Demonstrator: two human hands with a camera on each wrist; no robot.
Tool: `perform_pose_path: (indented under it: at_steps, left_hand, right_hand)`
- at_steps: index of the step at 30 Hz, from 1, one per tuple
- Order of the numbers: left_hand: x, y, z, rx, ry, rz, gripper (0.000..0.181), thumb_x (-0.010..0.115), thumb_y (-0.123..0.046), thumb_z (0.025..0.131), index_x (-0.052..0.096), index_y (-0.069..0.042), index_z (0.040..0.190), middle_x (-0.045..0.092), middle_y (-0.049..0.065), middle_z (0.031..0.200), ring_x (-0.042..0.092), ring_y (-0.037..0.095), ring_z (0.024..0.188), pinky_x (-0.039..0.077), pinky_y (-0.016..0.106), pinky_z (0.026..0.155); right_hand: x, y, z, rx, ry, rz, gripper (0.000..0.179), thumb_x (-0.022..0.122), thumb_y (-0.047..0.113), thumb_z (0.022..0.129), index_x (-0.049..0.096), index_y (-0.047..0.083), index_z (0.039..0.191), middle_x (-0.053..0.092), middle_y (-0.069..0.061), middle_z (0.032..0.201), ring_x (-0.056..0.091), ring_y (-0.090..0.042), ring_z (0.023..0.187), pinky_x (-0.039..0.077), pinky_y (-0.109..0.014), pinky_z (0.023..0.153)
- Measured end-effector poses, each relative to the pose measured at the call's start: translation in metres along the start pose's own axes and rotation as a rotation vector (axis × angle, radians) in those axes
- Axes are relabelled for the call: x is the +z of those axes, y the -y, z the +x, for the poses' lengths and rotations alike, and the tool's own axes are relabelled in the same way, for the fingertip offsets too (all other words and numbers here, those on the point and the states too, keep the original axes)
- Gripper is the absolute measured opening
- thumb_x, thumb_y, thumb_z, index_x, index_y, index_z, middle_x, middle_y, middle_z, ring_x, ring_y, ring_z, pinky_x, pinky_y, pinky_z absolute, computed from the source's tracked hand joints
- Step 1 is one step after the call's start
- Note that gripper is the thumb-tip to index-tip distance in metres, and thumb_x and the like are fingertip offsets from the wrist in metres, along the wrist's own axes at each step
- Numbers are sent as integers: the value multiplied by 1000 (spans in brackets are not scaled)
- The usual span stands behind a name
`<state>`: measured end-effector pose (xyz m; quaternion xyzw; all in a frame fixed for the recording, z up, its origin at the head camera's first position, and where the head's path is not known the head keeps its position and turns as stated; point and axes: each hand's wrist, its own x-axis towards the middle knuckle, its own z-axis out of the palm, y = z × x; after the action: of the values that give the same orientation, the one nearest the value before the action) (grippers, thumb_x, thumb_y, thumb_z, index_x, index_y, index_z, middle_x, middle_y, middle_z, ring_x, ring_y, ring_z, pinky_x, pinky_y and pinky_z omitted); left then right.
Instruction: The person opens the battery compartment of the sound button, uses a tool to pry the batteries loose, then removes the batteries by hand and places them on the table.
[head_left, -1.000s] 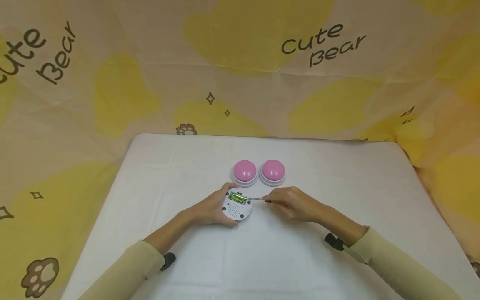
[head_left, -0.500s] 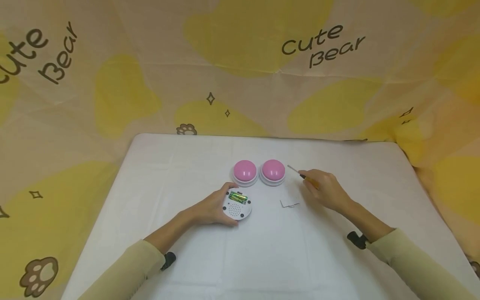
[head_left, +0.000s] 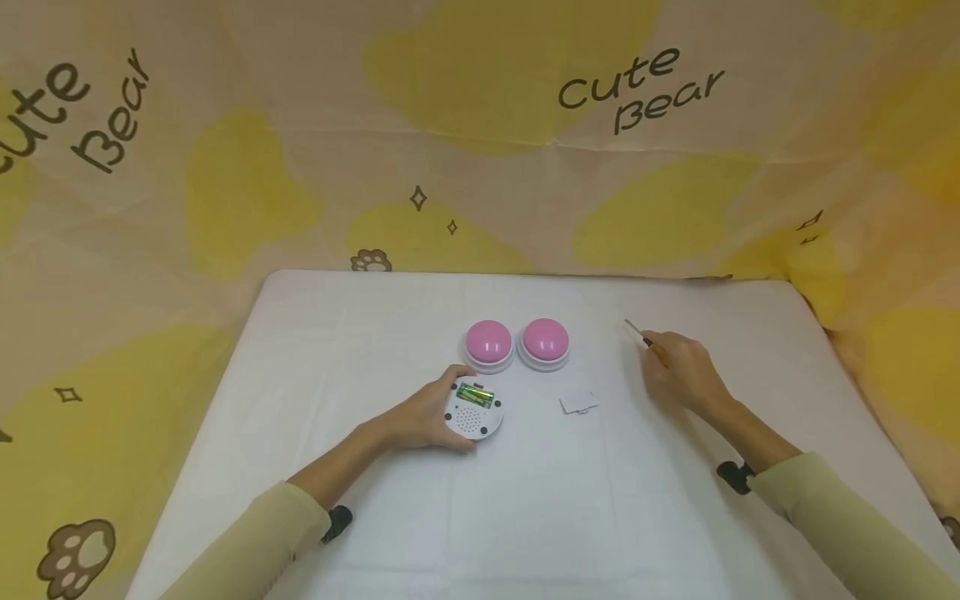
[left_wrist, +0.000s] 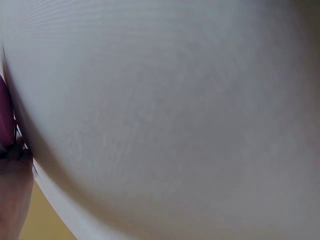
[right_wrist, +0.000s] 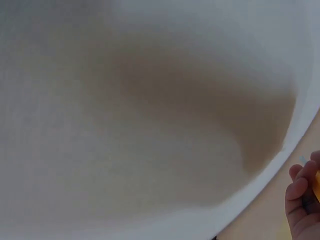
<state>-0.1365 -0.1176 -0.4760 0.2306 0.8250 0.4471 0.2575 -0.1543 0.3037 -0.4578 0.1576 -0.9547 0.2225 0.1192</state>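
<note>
A round white push-button device (head_left: 471, 423) is held underside up in my left hand (head_left: 420, 414), thumb and fingers around its rim. Green batteries (head_left: 476, 395) show in its uncovered compartment. In the left wrist view its pink dome (left_wrist: 6, 116) is at the left edge, beside part of the left hand (left_wrist: 16, 187). My right hand (head_left: 686, 371) grips a screwdriver (head_left: 656, 349) with a yellow-orange handle, its shaft pointing up and left above the table. At the edge of the right wrist view, curled fingers (right_wrist: 300, 192) wrap the handle. A small white battery cover (head_left: 580, 402) lies between the hands.
Two pink-domed push buttons, a left one (head_left: 489, 342) and a right one (head_left: 545, 340), stand side by side just beyond the held device. The white table (head_left: 337, 333) ends at the back against a patterned yellow cloth (head_left: 480, 125).
My right hand has drawn the screwdriver away from the device, to the right and farther back. The battery cover, now in sight on the table, has settled flatter. The left hand stays put.
</note>
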Motion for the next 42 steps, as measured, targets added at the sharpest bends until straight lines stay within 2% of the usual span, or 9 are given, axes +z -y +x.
perform_pose_path:
  at_steps: [7,11,18,22,26,34,38,42]
  left_hand:
    - [0,1,0,-2,-1,3,106,92,-36,67,26,-19,149,56,-1,123,55,14,108,45,41,98]
    - [0,1,0,1,-1,13,107,92,-36,67,26,-19,149,56,-1,123,55,14,108,44,41,98]
    - [0,0,-1,-7,-4,7,107,92,-36,66,27,-20,148,56,-2,122,55,15,107,45,40,97]
    - [0,0,-1,-11,-8,4,107,93,-36,66,27,-20,149,56,-2,122,54,15,107,44,41,97]
    - [1,0,-1,-17,-10,-1,107,93,-37,66,27,-20,149,56,-2,122,54,15,108,45,41,97]
    - [2,3,0,-4,-13,0,107,93,-38,66,27,-20,148,56,-2,121,55,14,106,45,40,95]
    - [2,3,-1,-14,-13,-4,107,92,-38,66,27,-20,148,56,-2,122,54,15,107,45,41,96]
    - [2,2,-1,-23,-15,-8,107,92,-37,66,27,-21,148,56,-2,122,54,15,107,46,41,95]
  right_hand:
    - [3,-5,-3,78,55,-12,29,59,-2,91,66,-10,118,70,-25,98,54,-28,70,47,-41,62]
    - [7,-5,-5,71,63,-31,28,59,-1,91,67,-9,117,71,-25,100,57,-29,75,47,-43,66]
    - [10,-6,-7,68,81,-61,29,60,0,91,67,-8,118,70,-20,89,51,-27,70,42,-38,59]
    - [12,-7,-6,39,84,-84,28,62,-1,90,68,-7,117,71,-23,98,61,-35,82,51,-47,68]
    - [12,-6,-6,16,91,-102,27,64,-2,89,68,-8,115,69,-25,105,64,-43,96,52,-55,80]
    - [11,-6,-7,3,110,-123,25,65,1,90,67,-10,113,67,-26,104,65,-43,94,53,-55,79]
    - [10,-3,-5,-9,62,-141,25,68,4,88,68,-7,111,68,-25,104,63,-42,94,53,-55,77]
    - [11,3,0,-74,-68,-107,30,72,4,85,69,-5,113,68,-24,105,62,-41,94,54,-54,73]
